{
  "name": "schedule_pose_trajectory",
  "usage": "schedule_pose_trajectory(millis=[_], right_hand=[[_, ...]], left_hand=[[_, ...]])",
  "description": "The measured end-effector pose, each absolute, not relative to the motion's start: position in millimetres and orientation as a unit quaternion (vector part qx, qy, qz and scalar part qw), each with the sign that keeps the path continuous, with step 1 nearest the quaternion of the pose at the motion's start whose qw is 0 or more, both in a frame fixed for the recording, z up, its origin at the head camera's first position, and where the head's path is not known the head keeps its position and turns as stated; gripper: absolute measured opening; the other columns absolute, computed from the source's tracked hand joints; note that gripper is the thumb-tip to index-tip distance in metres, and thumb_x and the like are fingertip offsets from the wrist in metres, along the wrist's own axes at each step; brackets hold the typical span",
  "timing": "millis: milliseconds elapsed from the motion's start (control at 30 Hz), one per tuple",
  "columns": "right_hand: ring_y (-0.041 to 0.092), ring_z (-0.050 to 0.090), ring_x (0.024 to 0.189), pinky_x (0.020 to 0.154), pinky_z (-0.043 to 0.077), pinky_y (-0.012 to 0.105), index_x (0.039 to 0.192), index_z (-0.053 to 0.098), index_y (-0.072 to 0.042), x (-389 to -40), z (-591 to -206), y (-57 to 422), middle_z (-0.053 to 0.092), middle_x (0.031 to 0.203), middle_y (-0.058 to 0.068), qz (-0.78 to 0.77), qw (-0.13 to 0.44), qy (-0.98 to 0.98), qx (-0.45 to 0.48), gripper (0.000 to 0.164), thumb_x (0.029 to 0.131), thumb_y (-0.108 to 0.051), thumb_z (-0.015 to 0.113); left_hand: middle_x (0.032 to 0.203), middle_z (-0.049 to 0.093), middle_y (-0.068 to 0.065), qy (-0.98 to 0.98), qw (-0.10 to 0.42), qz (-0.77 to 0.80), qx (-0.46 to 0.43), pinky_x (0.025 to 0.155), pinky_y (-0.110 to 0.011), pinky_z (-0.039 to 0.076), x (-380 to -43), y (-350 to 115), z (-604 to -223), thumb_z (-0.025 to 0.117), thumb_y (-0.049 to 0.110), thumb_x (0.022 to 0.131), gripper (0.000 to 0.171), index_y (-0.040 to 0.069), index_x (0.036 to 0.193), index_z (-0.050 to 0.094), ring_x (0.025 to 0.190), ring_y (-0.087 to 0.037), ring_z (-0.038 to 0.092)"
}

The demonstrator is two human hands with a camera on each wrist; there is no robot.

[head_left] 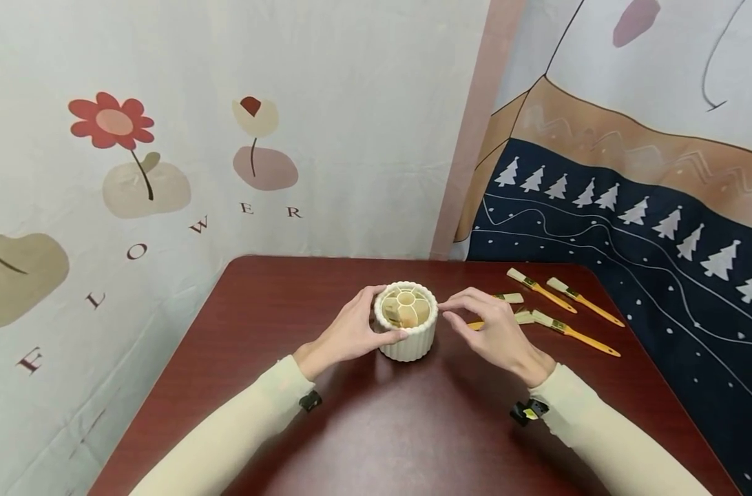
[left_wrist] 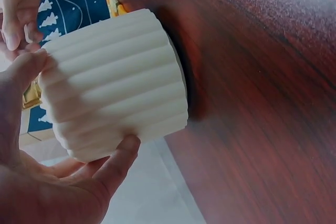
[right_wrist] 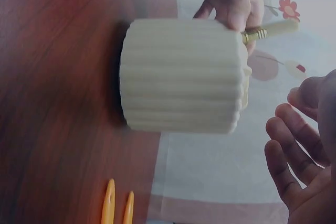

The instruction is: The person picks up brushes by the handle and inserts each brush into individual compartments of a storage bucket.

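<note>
A cream ribbed round holder [head_left: 408, 348], its top divided into several compartments around a central ring, stands upright on the table. My left hand [head_left: 351, 331] grips its left side, thumb at the near rim and fingers around the far side. A paintbrush [right_wrist: 273, 29] stands in one compartment, pale bristles up, near the left thumb in the right wrist view. Beside the holder's right rim is my right hand [head_left: 498, 336], fingers loosely bent with nothing between them. In the right wrist view, the ribbed wall [right_wrist: 178, 77] lies apart from the right fingertips [right_wrist: 275, 148].
Several paintbrushes with yellow handles lie on the dark red table [head_left: 277, 296] to the right, including a near one [head_left: 574, 333] and two farther ones; the right hand partly covers others. A flower-printed curtain [head_left: 351, 138] hangs behind, a dark tree-patterned cloth [head_left: 599, 234] at right.
</note>
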State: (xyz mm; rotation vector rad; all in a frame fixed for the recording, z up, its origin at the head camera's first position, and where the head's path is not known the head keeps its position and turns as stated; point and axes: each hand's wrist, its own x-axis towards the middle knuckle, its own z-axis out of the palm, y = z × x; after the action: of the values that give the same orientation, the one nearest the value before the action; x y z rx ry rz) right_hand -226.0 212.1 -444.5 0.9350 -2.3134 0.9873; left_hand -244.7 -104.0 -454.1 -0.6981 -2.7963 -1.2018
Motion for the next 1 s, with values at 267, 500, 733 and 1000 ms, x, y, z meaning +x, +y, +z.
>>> schedule_pose_trajectory(millis=[267,500,733,1000], right_hand=[[0.014,0.082,0.113,0.105,0.059,0.013,0.128,0.087,-0.024,-230,-443,230,0.085,0.122,-0.007,0.338,0.213,-0.857,0.324,0.033,0.1,-0.006,0.092],[0.013,0.08,0.114,0.105,0.058,0.012,0.129,0.087,-0.021,-235,-445,247,0.085,0.121,-0.008,0.331,0.208,-0.862,0.323,0.032,0.1,-0.009,0.093],[0.014,0.078,0.116,0.108,0.049,0.003,0.126,0.087,-0.023,-236,-448,263,0.084,0.123,-0.008,0.308,0.213,-0.879,0.296,0.031,0.099,-0.012,0.095],[0.014,0.077,0.116,0.107,0.048,0.003,0.126,0.087,-0.024,-242,-450,276,0.084,0.122,-0.009,0.302,0.214,-0.883,0.289,0.031,0.099,-0.011,0.094]], left_hand=[[0.166,0.061,-0.018,-0.897,-0.015,-0.372,-0.238,0.121,-0.053,0.059,-248,-110,-452,0.096,0.049,0.096,0.107,0.004,0.176,0.043,0.146,-0.032,0.068],[0.169,0.059,-0.021,-0.889,-0.042,-0.386,-0.244,0.124,-0.051,0.058,-250,-111,-450,0.095,0.043,0.099,0.107,0.002,0.179,0.038,0.147,-0.032,0.071],[0.176,0.051,-0.024,-0.868,-0.071,-0.42,-0.256,0.123,-0.049,0.06,-254,-111,-452,0.093,0.034,0.102,0.106,0.001,0.181,0.031,0.151,-0.035,0.069],[0.187,0.034,-0.027,-0.848,-0.112,-0.448,-0.259,0.135,-0.057,0.048,-259,-115,-452,0.087,0.026,0.105,0.107,0.005,0.186,0.02,0.167,-0.041,0.051]])
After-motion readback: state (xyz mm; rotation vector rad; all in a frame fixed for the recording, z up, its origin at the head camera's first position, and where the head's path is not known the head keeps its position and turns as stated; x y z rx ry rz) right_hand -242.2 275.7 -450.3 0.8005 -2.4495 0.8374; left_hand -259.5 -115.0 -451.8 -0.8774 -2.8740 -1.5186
